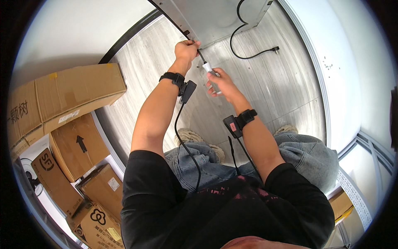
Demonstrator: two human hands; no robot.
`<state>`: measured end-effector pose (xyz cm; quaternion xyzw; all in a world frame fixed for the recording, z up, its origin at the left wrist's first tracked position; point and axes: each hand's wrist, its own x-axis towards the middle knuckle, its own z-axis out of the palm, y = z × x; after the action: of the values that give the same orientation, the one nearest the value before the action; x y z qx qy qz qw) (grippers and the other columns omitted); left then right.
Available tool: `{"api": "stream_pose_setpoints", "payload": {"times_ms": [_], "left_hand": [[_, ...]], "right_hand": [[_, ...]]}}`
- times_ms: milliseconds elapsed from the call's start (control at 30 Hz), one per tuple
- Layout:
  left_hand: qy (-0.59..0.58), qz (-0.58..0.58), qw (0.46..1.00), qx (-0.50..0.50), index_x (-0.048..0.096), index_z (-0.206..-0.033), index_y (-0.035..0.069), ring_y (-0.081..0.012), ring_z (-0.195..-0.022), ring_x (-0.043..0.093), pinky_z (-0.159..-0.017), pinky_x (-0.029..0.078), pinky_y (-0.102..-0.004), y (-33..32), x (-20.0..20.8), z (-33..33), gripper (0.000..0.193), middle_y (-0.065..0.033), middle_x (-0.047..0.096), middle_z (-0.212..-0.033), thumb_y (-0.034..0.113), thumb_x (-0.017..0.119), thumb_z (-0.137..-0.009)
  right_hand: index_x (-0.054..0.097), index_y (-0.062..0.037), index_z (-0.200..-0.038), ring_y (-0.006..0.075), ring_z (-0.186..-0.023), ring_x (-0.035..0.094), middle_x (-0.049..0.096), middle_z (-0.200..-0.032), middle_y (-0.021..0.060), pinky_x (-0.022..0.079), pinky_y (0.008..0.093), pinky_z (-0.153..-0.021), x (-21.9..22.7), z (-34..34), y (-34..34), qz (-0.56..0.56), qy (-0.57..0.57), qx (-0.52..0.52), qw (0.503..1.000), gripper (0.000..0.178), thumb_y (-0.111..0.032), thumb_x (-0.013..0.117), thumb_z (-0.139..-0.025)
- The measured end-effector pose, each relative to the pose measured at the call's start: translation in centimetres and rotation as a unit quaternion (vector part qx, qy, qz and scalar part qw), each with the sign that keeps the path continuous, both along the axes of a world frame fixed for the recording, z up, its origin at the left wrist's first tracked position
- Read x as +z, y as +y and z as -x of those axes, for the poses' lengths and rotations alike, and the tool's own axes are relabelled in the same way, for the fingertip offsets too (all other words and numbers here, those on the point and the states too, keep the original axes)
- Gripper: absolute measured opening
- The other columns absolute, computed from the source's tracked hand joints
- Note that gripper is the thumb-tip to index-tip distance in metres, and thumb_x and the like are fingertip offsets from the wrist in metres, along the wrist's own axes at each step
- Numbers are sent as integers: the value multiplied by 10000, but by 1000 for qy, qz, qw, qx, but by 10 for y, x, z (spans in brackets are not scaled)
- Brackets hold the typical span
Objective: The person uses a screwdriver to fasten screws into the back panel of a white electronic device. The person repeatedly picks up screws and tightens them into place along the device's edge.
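Note:
My right hand is wrapped round the grey and white handle of a screwdriver. Its dark shaft slants up and left to the lower edge of a grey metal cabinet. There my left hand has its fingers pinched together around the shaft's tip end. Whether a screw sits between those fingers is hidden. A black strap with a small device rests on each wrist, and a cable runs from each device toward my body.
A black power cord hangs from the cabinet and curls onto the grey wood-look floor, ending in a plug. Several cardboard boxes are stacked at the left. White walls stand on both sides, with a metal shelf frame at lower right.

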<state>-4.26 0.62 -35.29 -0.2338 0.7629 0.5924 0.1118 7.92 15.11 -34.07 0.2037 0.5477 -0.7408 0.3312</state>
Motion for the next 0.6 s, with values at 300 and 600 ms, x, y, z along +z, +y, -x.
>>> {"api": "stream_pose_setpoints", "payload": {"times_ms": [300,600], "left_hand": [[0,3,1000,-10,642,-847,-1,-114,-587,564,-540,510,-239,1,0,1,114,-26,607,-720,92,688,-801],[12,-20,1000,8,646,-795,-21,-124,-579,571,-524,509,-250,1,-4,3,115,-48,626,-723,75,706,-773]], "right_hand": [[545,-37,-1006,135,-667,522,546,-822,42,470,297,-570,-47,-5,-7,-41,85,4,996,231,-235,569,-890],[550,-55,-1019,94,-738,519,544,-840,3,480,293,-590,-25,-2,9,153,-66,-64,984,282,-246,655,-840]]}}
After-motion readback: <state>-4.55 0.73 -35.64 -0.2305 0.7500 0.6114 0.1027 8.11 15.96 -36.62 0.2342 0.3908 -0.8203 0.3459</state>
